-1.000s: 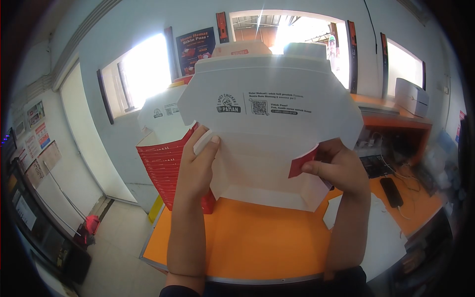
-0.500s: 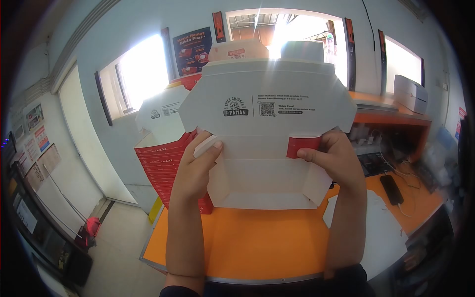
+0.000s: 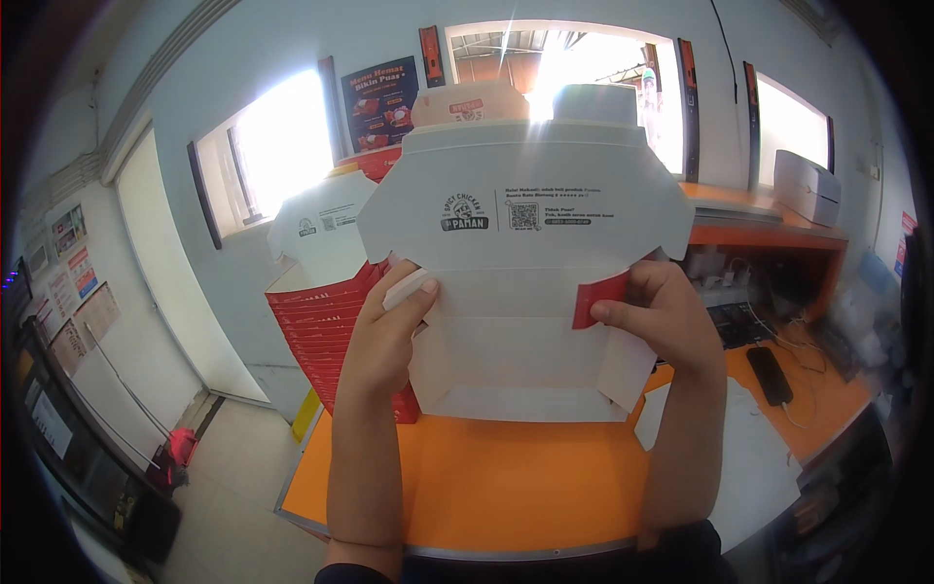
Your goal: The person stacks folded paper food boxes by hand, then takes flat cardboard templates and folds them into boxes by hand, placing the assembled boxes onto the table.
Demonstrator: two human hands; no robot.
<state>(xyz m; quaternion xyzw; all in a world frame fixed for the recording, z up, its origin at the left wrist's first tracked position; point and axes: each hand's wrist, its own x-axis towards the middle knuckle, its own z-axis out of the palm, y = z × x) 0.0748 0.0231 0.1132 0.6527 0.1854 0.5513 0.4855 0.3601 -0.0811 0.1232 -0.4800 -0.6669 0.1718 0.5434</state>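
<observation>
Carton flap (image 3: 590, 304) turned, orange tabletop (image 3: 506, 487) below, pale wall (image 3: 243, 311), bright windows (image 3: 292, 136)

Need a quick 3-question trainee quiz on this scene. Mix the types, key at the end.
1. True or false: the left hand and the right hand both hold the open carton.

2. Pick one. Relative to the open carton, the phone lies:
A) to the left
B) to the right
C) inside it

3. Fill in: the outer sides of the carton stack are mainly ____.

Key: 1. True; 2. B; 3. red
</observation>
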